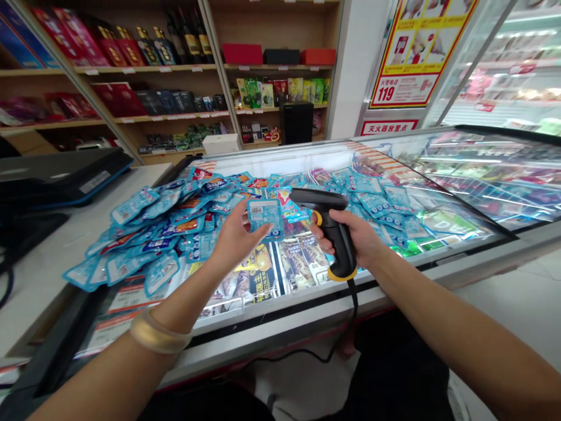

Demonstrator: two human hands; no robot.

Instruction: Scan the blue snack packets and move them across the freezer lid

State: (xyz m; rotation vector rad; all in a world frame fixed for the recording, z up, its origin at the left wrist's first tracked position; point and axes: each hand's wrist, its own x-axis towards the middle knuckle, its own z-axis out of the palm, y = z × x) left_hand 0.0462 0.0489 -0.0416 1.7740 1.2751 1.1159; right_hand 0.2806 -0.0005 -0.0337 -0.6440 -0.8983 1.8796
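Between the thumb and fingers of my left hand (234, 238) is a small blue packet (265, 217), its barcode side turned up. A black and yellow barcode scanner (342, 240) is gripped in my right hand (362, 237), its head pointing left toward the packet. The scanner's cord drops from the handle below the freezer edge. Under and behind my left hand, a large heap of similar blue packets (162, 216) covers the left of the glass lid. Another spread of blue packets (377, 202) lies beyond my right hand.
The glass-topped chest freezer (302, 313) holds wrapped frozen goods under its lid. A counter (39, 251) with a dark device (61, 175) stands at the left. Shelves of bottles and boxes (166, 67) line the back, and a black box (297, 123) rises behind the freezer.
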